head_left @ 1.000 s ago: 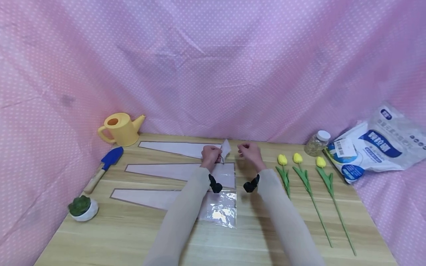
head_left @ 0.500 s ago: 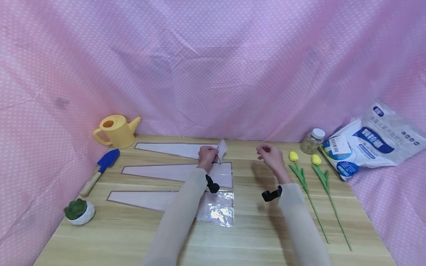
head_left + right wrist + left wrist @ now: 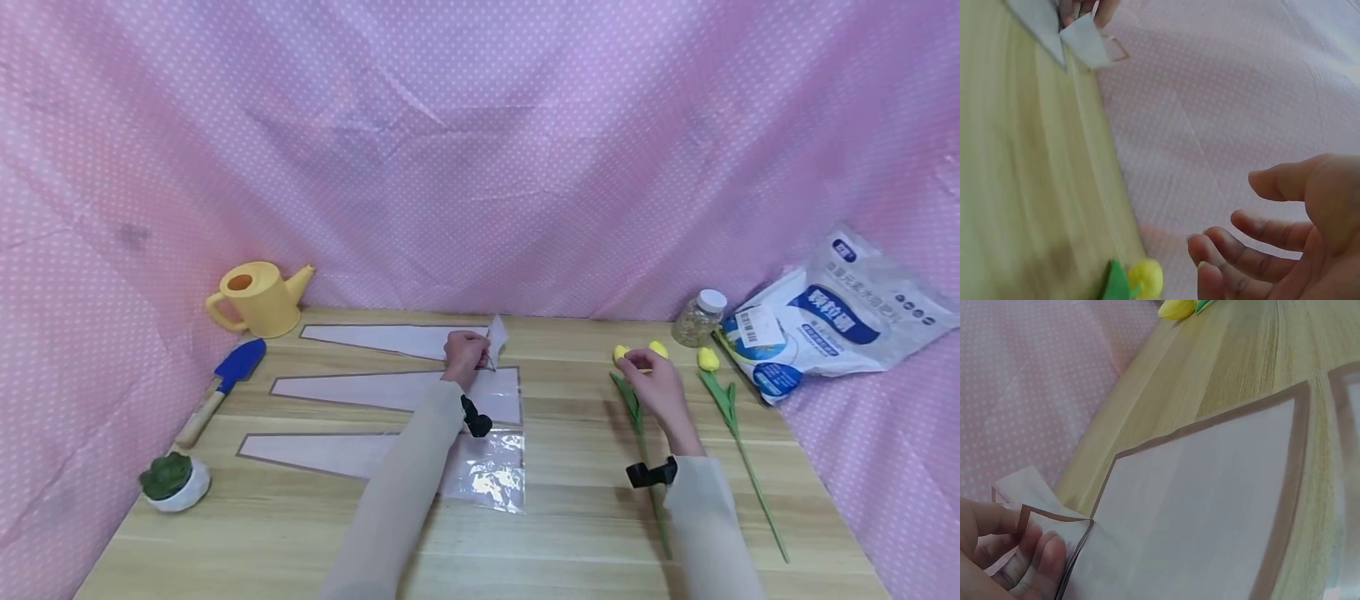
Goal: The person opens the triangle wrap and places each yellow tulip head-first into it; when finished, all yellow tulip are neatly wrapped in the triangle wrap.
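The far tapered flower sleeve (image 3: pixel 390 337), whitish with a brown border, lies on the table with its wide end lifted. My left hand (image 3: pixel 466 354) pinches that wide end, and in the left wrist view its fingers (image 3: pixel 997 517) hold the folded film. Two more sleeves, the middle one (image 3: pixel 352 389) and the near one (image 3: pixel 322 450), lie flat. Over the yellow tulips hovers my right hand (image 3: pixel 658 387), its fingers relaxed and apart in the right wrist view. The left tulip (image 3: pixel 630 398) lies beside it; the middle tulip (image 3: pixel 658 348) is mostly hidden by hand and arm.
The right tulip (image 3: pixel 726 402) lies right of the right arm. A lidded jar (image 3: pixel 697 321) and a printed bag (image 3: pixel 817 325) stand at the back right. On the left are a yellow watering can (image 3: pixel 262 302), a blue trowel (image 3: pixel 238 362) and a potted succulent (image 3: pixel 176 482).
My right hand has moved right, away from the left hand, to above the tulips. The left hand keeps its pinch on the sleeve. The whole view has shifted slightly.
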`<act>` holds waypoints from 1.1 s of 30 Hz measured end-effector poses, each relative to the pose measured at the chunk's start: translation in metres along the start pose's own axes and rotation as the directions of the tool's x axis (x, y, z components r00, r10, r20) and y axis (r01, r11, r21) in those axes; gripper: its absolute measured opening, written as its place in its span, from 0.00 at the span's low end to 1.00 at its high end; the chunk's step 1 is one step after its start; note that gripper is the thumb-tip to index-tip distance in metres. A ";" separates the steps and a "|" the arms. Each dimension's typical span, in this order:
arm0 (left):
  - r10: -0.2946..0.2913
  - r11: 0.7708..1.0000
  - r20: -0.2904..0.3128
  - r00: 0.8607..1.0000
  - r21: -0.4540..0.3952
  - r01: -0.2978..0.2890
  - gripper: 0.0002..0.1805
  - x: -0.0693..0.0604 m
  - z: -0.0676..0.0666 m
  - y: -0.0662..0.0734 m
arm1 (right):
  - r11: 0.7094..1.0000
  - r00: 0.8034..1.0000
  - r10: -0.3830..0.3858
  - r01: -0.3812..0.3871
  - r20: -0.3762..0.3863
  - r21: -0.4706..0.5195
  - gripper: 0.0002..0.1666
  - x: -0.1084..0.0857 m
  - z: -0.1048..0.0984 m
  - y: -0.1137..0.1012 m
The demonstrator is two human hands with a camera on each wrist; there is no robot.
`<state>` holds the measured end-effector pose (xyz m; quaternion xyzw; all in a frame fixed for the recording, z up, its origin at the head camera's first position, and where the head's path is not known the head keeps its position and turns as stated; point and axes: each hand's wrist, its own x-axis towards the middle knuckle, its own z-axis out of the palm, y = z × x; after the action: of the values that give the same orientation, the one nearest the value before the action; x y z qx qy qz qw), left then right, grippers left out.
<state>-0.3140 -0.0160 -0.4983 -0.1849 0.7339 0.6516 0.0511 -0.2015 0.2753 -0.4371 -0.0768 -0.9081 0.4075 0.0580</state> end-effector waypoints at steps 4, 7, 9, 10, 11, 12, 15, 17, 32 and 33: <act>0.001 1.000 0.001 1.000 0.006 -0.001 0.06 -0.001 0.000 0.001 | 0.998 1.000 0.009 -0.009 -0.002 -0.059 0.26 -0.010 -0.008 0.015; 0.002 1.000 0.000 1.000 0.016 -0.002 0.05 -0.003 -0.001 0.001 | 0.997 1.000 0.002 -0.001 0.010 -0.071 0.26 -0.017 -0.012 0.026; 0.007 1.000 -0.004 1.000 0.025 -0.006 0.05 -0.004 -0.001 0.001 | 0.997 1.000 0.004 -0.002 0.026 -0.081 0.27 -0.022 -0.013 0.032; 0.006 0.999 -0.008 1.000 0.038 -0.006 0.05 -0.005 -0.001 0.002 | 0.996 1.000 0.001 0.002 0.030 -0.089 0.27 -0.024 -0.013 0.035; 0.005 0.999 -0.009 1.000 0.044 -0.005 0.05 -0.004 -0.001 0.001 | 0.996 0.999 0.007 -0.003 0.041 -0.092 0.27 -0.026 -0.013 0.038; 0.006 0.999 -0.009 1.000 0.052 -0.006 0.05 -0.003 -0.001 0.001 | 0.995 0.998 0.019 -0.013 0.059 -0.097 0.28 -0.028 -0.013 0.040; 0.010 0.998 -0.010 1.000 0.056 -0.009 0.05 -0.003 -0.001 0.001 | 0.994 0.992 0.056 -0.044 0.112 -0.104 0.31 -0.035 -0.013 0.045; 0.010 0.999 -0.005 1.000 0.047 -0.010 0.05 -0.004 -0.002 0.001 | 0.992 0.986 0.082 -0.066 0.145 -0.110 0.33 -0.040 -0.013 0.049; 0.023 0.997 -0.015 1.000 0.070 -0.022 0.05 -0.003 0.001 -0.001 | 0.971 0.950 0.141 -0.079 0.280 -0.224 0.41 -0.066 -0.013 0.061; 0.022 0.997 -0.016 1.000 0.070 -0.021 0.05 -0.003 0.002 -0.001 | 0.970 0.948 0.144 -0.078 0.285 -0.232 0.41 -0.068 -0.012 0.061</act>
<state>-0.3110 -0.0138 -0.4980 -0.1807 0.7586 0.6244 0.0444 -0.1269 0.3115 -0.4773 -0.0712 -0.9396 0.3153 -0.1124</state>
